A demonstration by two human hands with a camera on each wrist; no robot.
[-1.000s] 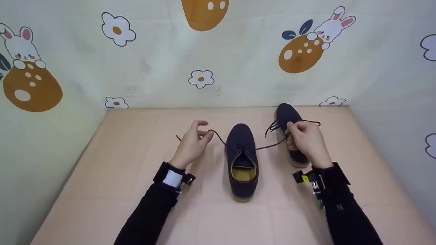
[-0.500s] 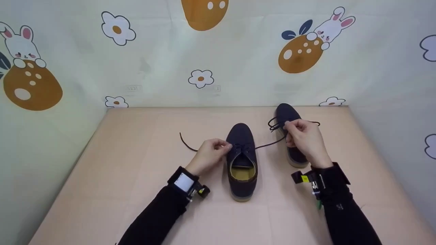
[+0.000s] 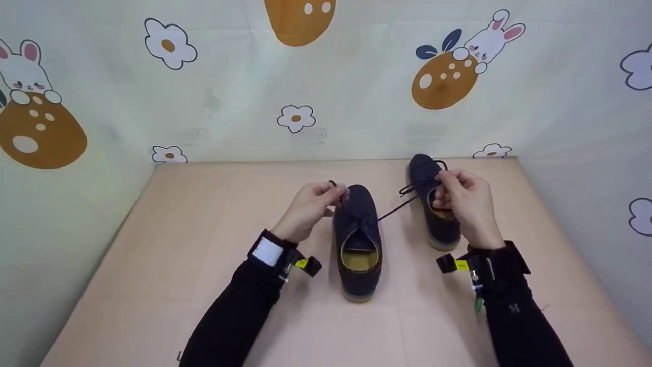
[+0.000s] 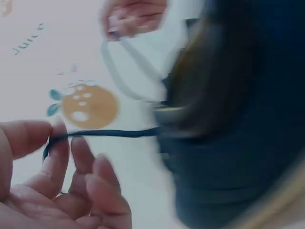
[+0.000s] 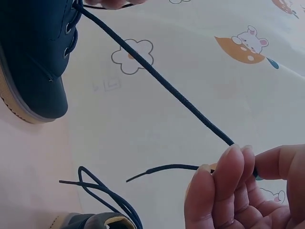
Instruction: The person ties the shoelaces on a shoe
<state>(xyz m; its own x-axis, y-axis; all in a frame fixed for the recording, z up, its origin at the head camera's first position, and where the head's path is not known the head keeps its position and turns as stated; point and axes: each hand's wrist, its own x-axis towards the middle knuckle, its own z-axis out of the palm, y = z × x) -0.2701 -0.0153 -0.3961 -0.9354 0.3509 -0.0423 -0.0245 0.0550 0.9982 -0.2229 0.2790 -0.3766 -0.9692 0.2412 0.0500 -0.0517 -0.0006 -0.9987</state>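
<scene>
A dark navy lace-up shoe [image 3: 360, 283] stands on the table, toe pointing away from me. My left hand [image 3: 308, 206] is at the left of its toe, pinching one end of the shoelace [image 4: 109, 133] between thumb and forefinger. On the other side, my right hand [image 3: 467, 204] pinches the opposite lace end [image 5: 162, 83], which runs taut from the eyelets. A short tipped tail sticks out past those fingers in the right wrist view. Behind the right hand stands the matching second shoe [image 3: 442, 234], its laces [image 3: 411, 187] loose and its middle partly hidden.
A beige-covered table [image 3: 204, 244] lies beneath both shoes. Pale printed cloth [image 3: 229, 92] with rabbits and flowers hangs along the back and sides. Each wrist wears a black strap with a small camera.
My left hand moved right along the lace to the shoe, then rose toward its toe with the lace pinched. The right hand shifted slightly up and right, and its lace straightened.
</scene>
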